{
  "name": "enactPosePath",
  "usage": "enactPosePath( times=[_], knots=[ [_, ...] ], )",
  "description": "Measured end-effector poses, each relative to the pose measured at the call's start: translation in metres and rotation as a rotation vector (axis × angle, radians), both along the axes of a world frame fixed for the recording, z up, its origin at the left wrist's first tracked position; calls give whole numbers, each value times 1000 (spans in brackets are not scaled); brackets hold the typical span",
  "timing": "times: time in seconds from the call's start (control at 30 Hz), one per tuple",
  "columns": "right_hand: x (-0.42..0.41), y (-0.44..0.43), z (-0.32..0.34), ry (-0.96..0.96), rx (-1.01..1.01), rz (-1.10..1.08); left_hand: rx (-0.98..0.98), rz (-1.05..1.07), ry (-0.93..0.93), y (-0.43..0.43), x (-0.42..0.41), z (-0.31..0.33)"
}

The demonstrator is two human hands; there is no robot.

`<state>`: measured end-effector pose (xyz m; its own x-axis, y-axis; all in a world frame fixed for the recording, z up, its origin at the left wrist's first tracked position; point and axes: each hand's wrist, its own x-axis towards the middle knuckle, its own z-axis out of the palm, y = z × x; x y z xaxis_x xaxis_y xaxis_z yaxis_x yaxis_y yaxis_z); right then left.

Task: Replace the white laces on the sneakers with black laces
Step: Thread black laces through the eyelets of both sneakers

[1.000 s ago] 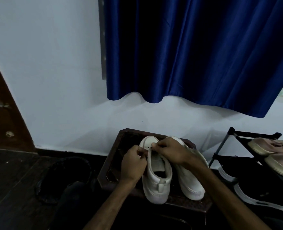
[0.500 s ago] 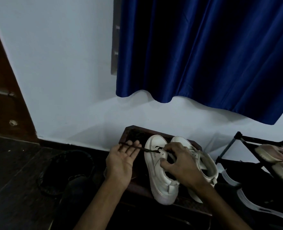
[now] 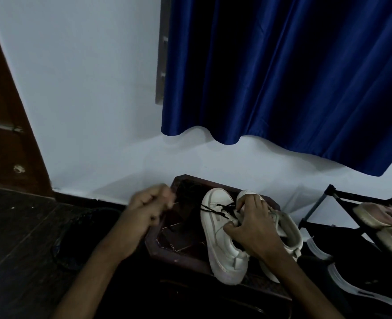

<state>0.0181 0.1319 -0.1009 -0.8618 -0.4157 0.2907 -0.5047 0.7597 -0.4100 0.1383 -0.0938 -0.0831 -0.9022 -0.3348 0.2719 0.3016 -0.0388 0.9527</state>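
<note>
my left hand (image 3: pixel 149 204) is out to the left, fingers curled into a loose fist and blurred on my feed; i cannot tell whether it pinches anything. my right hand (image 3: pixel 252 223) bends over a sneaker (image 3: pixel 215 240), fingers curled across its top, thumb pressed to its side. left forearm (image 3: pixel 107 256) and right forearm (image 3: pixel 289 272) are bare, angled in from the lower edge.

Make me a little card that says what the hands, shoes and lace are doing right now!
left hand: curled, blurred; cannot tell if it holds anything
right hand: grips sneaker
lace: black, crossing sneaker's front
other sneaker: beside it, on the right
table: dark wood, under both sneakers
curtain: blue, hanging above
</note>
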Motion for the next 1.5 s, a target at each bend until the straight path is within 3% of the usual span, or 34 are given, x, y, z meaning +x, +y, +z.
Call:
enactPosePath(
  times=[0.03, 0.07, 0.13, 0.27, 0.33, 0.43, 0.5, 0.63, 0.8, 0.93, 1.13, 1.33, 1.5],
  knots=[
    [0, -1, 1, -11, 7, -8, 181, 27, 62, -10, 7, 10],
    [0, -1, 1, -16, 9, -18, 236, 26, 124, -19, 13, 18],
    [1, -2, 0, -14, -4, -37, 202, -78, 236, -25, 22, 27],
    [2, -3, -3, -30, -10, -44, 307, -324, 177, -1, 20, 18],
    [3, -2, -2, -41, -4, -32, 354, -316, 122, 9, 17, 4],
    [1, -3, 2, -48, 47, 41, 40, -90, -54, 21, 14, -21],
    [-6, -8, 7, -62, 52, 116, -125, -125, -66, 29, 11, -37],
    [-29, -31, 23, -13, -24, 257, -240, -87, -76, 30, -3, -61],
    [-41, -89, 20, -19, 346, 444, -543, -22, -55, 26, -15, -84],
    [-35, -133, 9, 16, 481, 521, -789, -23, -55, 24, -18, -97],
    [-38, -152, -6, 178, 654, 531, -851, -28, 7, 24, -15, -101],
    [-40, -152, -7, 317, 649, 584, -882, -28, 24, 25, -14, -104],
    [-52, -144, 40, 49, 246, 436, -1015, -90, 43, 20, -17, -93]
  ],
)
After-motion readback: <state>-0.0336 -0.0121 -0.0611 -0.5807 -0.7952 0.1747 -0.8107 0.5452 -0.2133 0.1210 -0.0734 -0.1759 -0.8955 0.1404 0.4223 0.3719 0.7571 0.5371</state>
